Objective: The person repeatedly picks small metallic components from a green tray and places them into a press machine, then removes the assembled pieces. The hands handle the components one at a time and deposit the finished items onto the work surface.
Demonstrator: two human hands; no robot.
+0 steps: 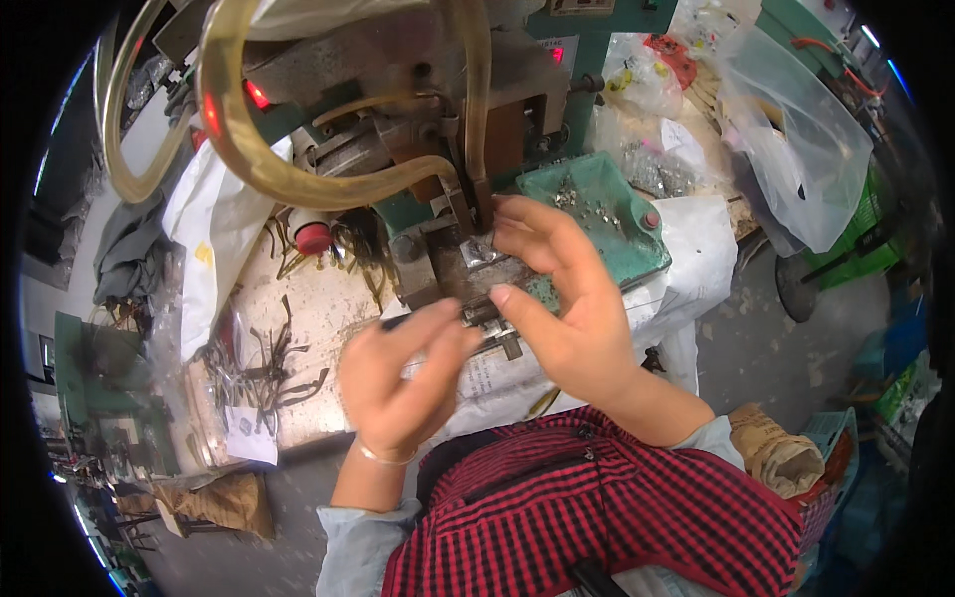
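Observation:
In front of me stands a metal press with a worn steel die bed. My right hand curves around the right side of it, thumb and fingers apart. Its fingertips are beside the upright dark punch and a small shiny metal plate. My left hand, smeared by motion, is at the near left of the bed. A short dark piece shows behind its fingers; whether they hold it is unclear. Clear yellowish hoses loop down to the punch.
A green tray with small metal bits adjoins the die's right side. Dark strips lie on the worktop at left, near a red round button. A clear plastic bag and a green basket are at far right.

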